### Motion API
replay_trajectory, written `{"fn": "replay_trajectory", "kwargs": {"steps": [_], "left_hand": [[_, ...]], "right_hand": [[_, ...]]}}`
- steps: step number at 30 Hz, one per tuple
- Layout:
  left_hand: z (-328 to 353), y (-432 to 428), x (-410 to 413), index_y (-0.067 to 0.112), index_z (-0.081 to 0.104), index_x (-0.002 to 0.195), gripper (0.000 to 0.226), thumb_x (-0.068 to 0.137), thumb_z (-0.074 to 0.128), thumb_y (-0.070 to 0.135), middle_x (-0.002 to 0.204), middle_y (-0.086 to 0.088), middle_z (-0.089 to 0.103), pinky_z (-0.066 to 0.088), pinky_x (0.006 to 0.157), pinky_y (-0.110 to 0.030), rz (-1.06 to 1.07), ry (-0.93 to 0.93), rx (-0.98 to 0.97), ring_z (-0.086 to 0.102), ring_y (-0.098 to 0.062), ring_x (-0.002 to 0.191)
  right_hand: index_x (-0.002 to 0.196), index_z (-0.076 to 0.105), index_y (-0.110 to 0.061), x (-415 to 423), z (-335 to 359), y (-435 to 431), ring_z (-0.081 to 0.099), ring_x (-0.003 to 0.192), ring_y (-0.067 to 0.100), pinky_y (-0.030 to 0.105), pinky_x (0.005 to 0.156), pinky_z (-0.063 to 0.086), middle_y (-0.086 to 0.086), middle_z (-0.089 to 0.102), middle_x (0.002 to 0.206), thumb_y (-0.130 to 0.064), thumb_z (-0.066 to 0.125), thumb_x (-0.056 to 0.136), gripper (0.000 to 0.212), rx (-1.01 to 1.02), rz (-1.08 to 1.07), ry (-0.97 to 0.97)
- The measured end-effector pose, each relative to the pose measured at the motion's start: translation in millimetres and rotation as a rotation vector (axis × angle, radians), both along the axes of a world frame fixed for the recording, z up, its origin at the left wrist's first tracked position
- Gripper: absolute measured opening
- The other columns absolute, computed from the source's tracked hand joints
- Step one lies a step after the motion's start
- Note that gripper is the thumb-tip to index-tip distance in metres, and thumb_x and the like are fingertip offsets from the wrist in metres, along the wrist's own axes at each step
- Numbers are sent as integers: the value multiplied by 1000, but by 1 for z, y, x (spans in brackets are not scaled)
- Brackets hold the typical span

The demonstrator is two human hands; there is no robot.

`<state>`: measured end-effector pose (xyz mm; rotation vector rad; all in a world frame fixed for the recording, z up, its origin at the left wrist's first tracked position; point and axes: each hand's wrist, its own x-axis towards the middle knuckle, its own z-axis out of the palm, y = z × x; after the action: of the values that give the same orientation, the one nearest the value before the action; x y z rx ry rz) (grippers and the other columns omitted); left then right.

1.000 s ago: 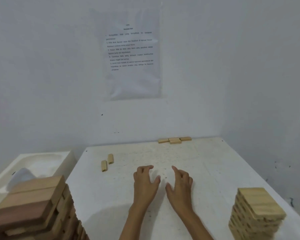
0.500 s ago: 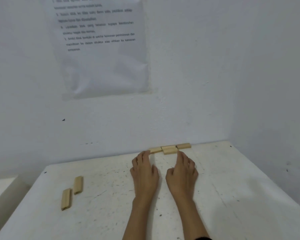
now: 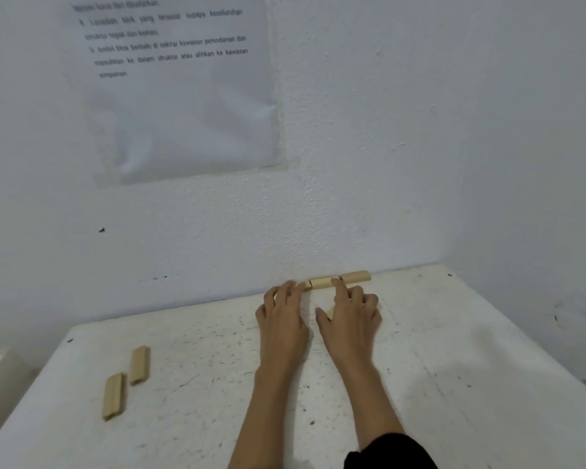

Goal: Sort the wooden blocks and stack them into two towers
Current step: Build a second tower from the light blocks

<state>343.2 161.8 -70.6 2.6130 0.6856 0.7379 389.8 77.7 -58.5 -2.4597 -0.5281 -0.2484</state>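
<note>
- Head view: the left hand (image 3: 281,316) lies palm down at the far edge of the table (image 3: 471,367), close to the wall (image 3: 403,147). Its fingers are almost straight, and their tips cover the left end of a row of blocks (image 3: 320,283) along the wall. It holds nothing.
- The right hand (image 3: 351,316) is just beside it, palm down, with its fingers spread and a little bent. The index fingertip touches the row.
- A pale block piece (image 3: 330,313) shows between the right thumb and index finger. I cannot tell whether the hand grips it.
- The end block (image 3: 355,276) of the row lies free, to the right of the fingers.
- Two blocks (image 3: 138,365) lie on the left part of the table, near each other and well apart from the hands.
- A paper (image 3: 183,96) with text hangs on the wall.
- A black sleeve (image 3: 389,451) covers the right arm at the bottom edge.
</note>
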Motion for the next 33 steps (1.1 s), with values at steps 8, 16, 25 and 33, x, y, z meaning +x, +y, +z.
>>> {"fn": "replay_trajectory", "kwargs": {"steps": [8, 16, 25, 33], "left_hand": [[-3, -3, 2, 17, 67, 107, 47, 67, 47, 7, 99, -5, 60, 40, 89, -55, 143, -110, 60, 55, -30, 96], [0, -1, 1, 7, 69, 100, 31, 72, 57, 0, 103, -16, 56, 26, 100, -59, 210, -98, -37, 50, -37, 104], [9, -3, -6, 12, 63, 111, 33, 81, 55, 4, 123, -11, 47, 10, 109, -53, 207, -67, -125, 37, -30, 123], [8, -3, -5, 12, 64, 110, 31, 81, 57, 6, 122, -12, 49, 16, 108, -54, 207, -75, -122, 39, -31, 122]], "right_hand": [[148, 13, -28, 2, 1, 2, 23, 126, 22, 36, 98, 22, 3, 7, 154, -38, 40, 91, 64, -156, 75, -4], [145, 23, -30, 1, -1, 3, 18, 133, 19, 41, 107, 15, -8, 18, 153, -38, 26, 92, 53, -225, 157, -8], [148, 11, -23, 7, -1, 5, 4, 141, 19, 51, 112, 6, -8, 5, 157, -35, 33, 96, 58, -215, 180, 52], [148, 13, -26, 8, 1, 5, 9, 137, 23, 51, 112, 7, 3, 9, 152, -44, 40, 93, 63, -159, 103, 37]]}}
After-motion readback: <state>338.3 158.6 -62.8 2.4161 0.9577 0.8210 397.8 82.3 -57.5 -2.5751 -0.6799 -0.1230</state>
